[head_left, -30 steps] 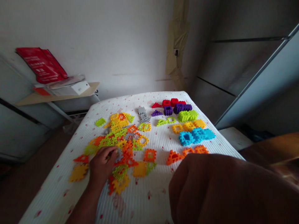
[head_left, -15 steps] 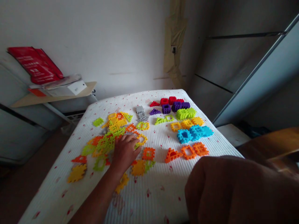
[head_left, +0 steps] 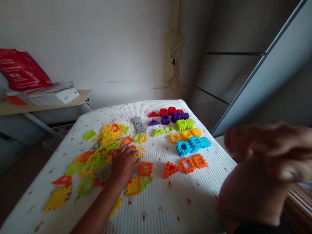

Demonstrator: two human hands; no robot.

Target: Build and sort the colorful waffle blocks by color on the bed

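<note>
My left hand (head_left: 125,163) rests palm down on a loose heap of interlocking plastic tiles. Its thumb stands apart from the fingers, and the fingertips are partly hidden among the pieces. Around it lie lime green tiles (head_left: 94,159), an orange window tile (head_left: 145,169), a yellow frame tile (head_left: 140,151) and a solid yellow tile (head_left: 133,186). My right hand (head_left: 265,165) is raised close to the camera at the right, away from the tiles. Motion blurs it, and whether its fingers hold anything does not show.
Right of the heap, tiles are grouped by colour: red (head_left: 172,110), purple (head_left: 175,117), lime (head_left: 185,124), yellow (head_left: 186,135), blue (head_left: 195,143), orange (head_left: 187,165). Grey tiles (head_left: 138,122) lie behind. A white quilted cover (head_left: 170,201) is underneath. A shelf (head_left: 84,94) stands left.
The view has turned right, shifting everything leftward. My right hand has risen and moved to the right. My left hand stays on the heap.
</note>
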